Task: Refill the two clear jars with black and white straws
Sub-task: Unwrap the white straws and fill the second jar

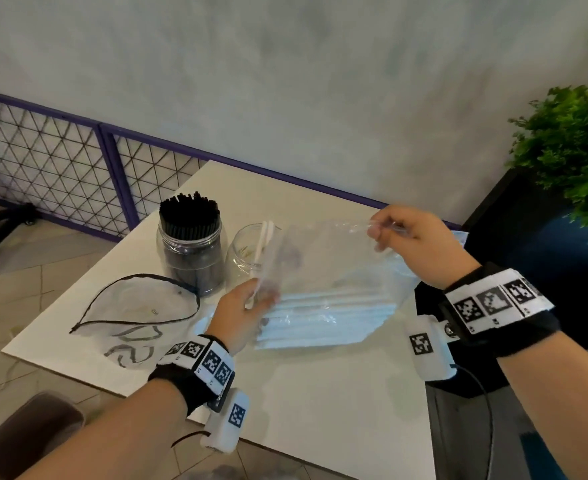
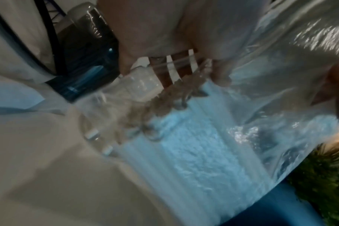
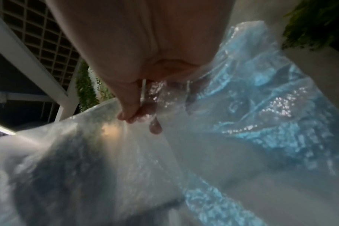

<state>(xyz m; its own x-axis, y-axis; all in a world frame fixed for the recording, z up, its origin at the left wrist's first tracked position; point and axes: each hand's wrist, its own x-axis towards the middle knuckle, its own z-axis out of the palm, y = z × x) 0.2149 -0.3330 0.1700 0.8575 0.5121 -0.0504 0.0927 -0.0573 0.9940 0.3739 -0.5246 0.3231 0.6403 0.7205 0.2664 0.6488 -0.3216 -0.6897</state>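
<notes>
A clear jar (image 1: pixel 190 244) packed with black straws (image 1: pixel 188 211) stands at the table's far left. Beside it stands a second clear jar (image 1: pixel 242 252), nearly empty. A clear plastic bag (image 1: pixel 330 268) holding a bundle of white straws (image 1: pixel 320 317) is raised over the table. My right hand (image 1: pixel 400 237) pinches the bag's upper edge between thumb and fingers (image 3: pixel 133 116). My left hand (image 1: pixel 247 306) is at the bag's open side and grips a few white straws (image 1: pixel 263 244) that slant up across the second jar. Those straws show between its fingers (image 2: pixel 170 68). The bag's film blurs both wrist views.
An empty clear pouch with black trim (image 1: pixel 136 306) lies on the white table (image 1: pixel 320 410) at the left. A purple wire fence (image 1: pixel 60 161) runs behind the table. A green plant (image 1: pixel 576 157) and a dark seat (image 1: pixel 514 258) are at the right, a brown stool (image 1: pixel 26 434) at lower left.
</notes>
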